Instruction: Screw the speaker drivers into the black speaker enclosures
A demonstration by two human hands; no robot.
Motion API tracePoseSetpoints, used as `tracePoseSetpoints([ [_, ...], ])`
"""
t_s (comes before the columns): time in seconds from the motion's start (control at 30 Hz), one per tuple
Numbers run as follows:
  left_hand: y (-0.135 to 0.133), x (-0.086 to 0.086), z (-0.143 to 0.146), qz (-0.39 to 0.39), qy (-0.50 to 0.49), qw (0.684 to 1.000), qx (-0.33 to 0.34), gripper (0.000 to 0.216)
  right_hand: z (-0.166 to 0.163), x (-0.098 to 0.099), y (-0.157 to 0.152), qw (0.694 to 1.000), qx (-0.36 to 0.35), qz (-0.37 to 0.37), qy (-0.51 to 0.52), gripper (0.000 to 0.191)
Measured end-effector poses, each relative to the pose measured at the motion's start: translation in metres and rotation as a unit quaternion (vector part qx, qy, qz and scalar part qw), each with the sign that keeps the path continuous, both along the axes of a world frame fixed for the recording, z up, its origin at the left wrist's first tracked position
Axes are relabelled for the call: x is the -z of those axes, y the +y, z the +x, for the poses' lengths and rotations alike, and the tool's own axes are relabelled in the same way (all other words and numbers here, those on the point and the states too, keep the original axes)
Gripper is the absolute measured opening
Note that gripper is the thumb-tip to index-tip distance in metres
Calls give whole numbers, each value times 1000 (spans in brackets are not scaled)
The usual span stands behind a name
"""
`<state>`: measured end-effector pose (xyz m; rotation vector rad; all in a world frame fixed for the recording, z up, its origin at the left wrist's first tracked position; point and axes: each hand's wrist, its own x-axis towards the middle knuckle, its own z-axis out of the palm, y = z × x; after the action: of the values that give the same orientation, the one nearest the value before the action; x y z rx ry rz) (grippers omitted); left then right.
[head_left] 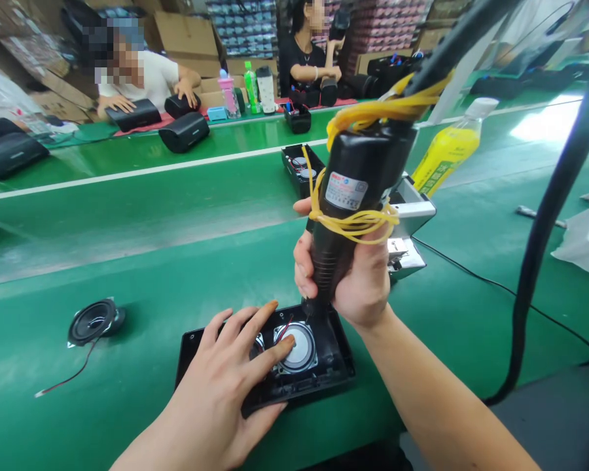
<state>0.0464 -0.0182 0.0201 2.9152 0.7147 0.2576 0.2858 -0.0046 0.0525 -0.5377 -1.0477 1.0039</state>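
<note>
The speaker [302,353] sits in the case [336,366], its pale back facing up, and the case lies on the counter [142,268] in front of you. Your left hand [235,379] is spread over the left part of the case, one fingertip on the speaker, the thumb at the near edge. If that hand lifts or presses unevenly, the case could slide or twist under the tool. Your right hand [363,284] is wrapped around the driver [346,190], which stands tilted over the far right of the case. Whether its tip is seated on anything is too small to tell; a slanted tip could slip and scratch the speaker or catch your finger. The red wire [285,329] runs near the tip inside the case, so it could get snagged or pinched. Right of the case, the thick cable [527,275] hangs from above and could drag on your forearm. Left of the case, the spare speaker [92,322] trails its lead [81,371], which a passing sleeve could hook.
</note>
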Motion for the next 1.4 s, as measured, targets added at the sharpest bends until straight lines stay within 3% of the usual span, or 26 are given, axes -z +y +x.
tracePoseSetpoints([
  [0.23, 1, -1, 0, -2, 8, 1000, 3, 64, -3, 3, 1, 1000, -9, -3, 5, 57],
  [0.4, 1, -2, 1, -5, 7, 1000, 2, 67, -7, 14, -1, 999, -51, 10, -16, 58],
  [0.57, 1, -1, 3, 3, -17, 1000, 12, 74, -13, 25, -4, 996, -82, -23, -39, 61],
  [0.83, -1, 3, 4, -14, -41, 999, -3, 70, -12, 29, -4, 994, -110, -18, -10, 54],
  [1.03, 0, 10, 3, 1, -47, 999, -2, 70, -18, 29, -3, 994, -112, -9, 4, 61],
  [1.13, 1, 15, 1, 41, -55, 998, 7, 76, -18, 18, -7, 994, -108, 4, 6, 59],
  [1.23, 3, 21, -3, 88, -44, 995, 25, 82, -4, -13, -18, 997, -79, 0, 27, 54],
  [1.3, 6, 24, -5, 106, -41, 993, 34, 81, 15, -38, -28, 1000, -8, 4, 25, 54],
  [1.4, 8, 25, -5, 114, -42, 992, 41, 72, 49, -66, -37, 982, 175, 72, -23, 52],
])
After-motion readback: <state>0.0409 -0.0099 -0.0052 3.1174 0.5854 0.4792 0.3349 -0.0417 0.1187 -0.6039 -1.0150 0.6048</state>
